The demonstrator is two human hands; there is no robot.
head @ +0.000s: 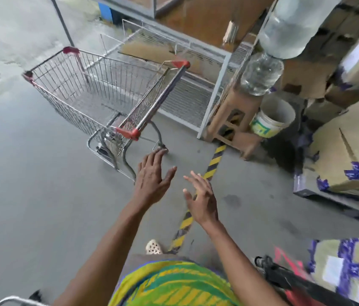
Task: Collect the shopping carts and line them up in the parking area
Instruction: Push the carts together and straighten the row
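Observation:
A silver wire shopping cart (99,93) with red corner caps stands on the grey concrete floor ahead, its handle bar (158,100) turned toward me. My left hand (153,177) is stretched out with fingers spread, below the handle and apart from it. My right hand (200,199) is also open, a little nearer to me and over the striped floor tape. Neither hand touches the cart. A curved metal bar of another cart (17,301) shows at the bottom left edge.
Yellow-black tape (212,163) runs along the floor. A metal mesh rack (196,89) stands behind the cart. Taped cardboard boxes (350,155), a white bucket (272,119) and large water bottles (261,72) crowd the right. A red-black trolley part (284,277) is at lower right.

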